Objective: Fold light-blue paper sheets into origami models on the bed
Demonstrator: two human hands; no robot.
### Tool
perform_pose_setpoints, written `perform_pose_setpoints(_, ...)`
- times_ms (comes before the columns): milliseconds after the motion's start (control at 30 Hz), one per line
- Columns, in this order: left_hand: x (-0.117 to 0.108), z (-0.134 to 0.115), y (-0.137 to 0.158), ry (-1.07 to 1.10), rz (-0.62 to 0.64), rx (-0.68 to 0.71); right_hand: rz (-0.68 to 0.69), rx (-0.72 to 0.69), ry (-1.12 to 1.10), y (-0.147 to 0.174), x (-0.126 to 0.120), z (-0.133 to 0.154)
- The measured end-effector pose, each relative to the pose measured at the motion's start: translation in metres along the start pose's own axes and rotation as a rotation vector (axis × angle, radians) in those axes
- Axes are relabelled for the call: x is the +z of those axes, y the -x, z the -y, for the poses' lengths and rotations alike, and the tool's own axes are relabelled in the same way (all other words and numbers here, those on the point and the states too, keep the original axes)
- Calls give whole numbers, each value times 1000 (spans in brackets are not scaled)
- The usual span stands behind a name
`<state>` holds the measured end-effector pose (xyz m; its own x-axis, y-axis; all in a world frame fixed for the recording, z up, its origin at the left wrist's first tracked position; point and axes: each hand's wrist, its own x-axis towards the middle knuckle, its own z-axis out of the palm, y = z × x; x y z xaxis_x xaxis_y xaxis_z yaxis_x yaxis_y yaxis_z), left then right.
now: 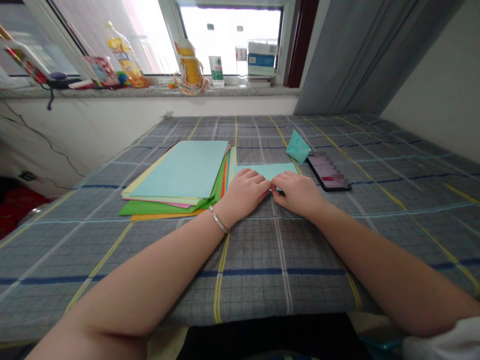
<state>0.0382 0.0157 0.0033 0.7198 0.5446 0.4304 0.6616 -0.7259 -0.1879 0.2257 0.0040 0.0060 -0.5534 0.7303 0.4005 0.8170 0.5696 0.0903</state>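
A light blue sheet of paper [265,170] lies flat on the checked cloth in front of me, its near part covered by my hands. My left hand [245,192], with a silver bangle at the wrist, rests on the paper's near left side with bent fingers gripping the edge. Close against it, my right hand [300,194] pinches the near edge between thumb and fingers. The fingertips of both hands almost meet, and what lies under them is partly hidden. Just beyond my right hand stands a folded teal paper shape [298,147].
Left of my hands lies a stack of coloured paper [180,170], light blue on top. A phone [330,172] is at the right. Behind the checked tablecloth [255,290], the window sill [157,92] carries a yellow drink bottle [125,55], a tube [216,71] and boxes [261,60].
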Motion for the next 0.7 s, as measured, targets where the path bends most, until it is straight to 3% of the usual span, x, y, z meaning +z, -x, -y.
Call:
perform_pose_setpoints(200, 0, -3, 1, -76, -87, -42, -84, 41, -103, 0, 4, -7)
perform_pose_setpoints(700, -3, 5, 4, -34, -138, -107, -83, 114, -228, 5, -7, -33)
